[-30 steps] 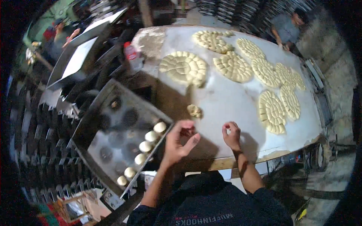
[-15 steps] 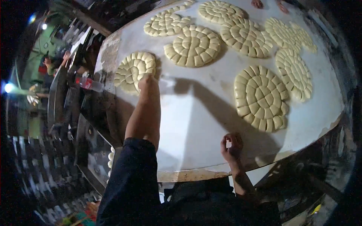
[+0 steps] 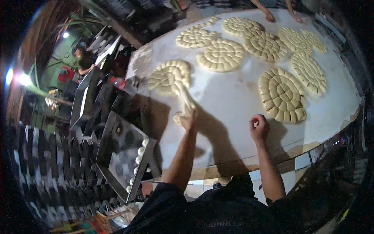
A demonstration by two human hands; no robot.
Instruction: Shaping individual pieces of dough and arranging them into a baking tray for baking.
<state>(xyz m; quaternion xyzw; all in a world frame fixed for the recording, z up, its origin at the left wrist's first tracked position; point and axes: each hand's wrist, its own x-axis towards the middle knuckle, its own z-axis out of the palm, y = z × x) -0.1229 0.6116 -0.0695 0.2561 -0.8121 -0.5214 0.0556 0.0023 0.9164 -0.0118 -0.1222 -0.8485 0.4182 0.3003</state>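
My left hand (image 3: 189, 121) grips a stretched strip of pale dough (image 3: 184, 97) that runs back to a segmented dough round (image 3: 163, 78) on the table's left. A lump of dough (image 3: 177, 119) lies beside that hand. To the right, my right hand (image 3: 260, 127) is curled just above the white tabletop (image 3: 222, 109), thumb and forefinger forming a loop; anything inside it is hidden. Beyond it lies a large spiral of cut dough pieces (image 3: 281, 93).
More cut dough rounds (image 3: 220, 54) cover the back and right. A metal tray (image 3: 101, 154) with dough balls (image 3: 140, 150) stands left, near a bottle (image 3: 119, 84) and stacked trays (image 3: 46, 163). A co-worker's hands (image 3: 269, 15) rest at the far edge; another person (image 3: 83, 62) stands back left.
My left hand was open near the tray, then reached onto the left dough round, and now has drawn back toward me, stretching dough. The head view has shifted.
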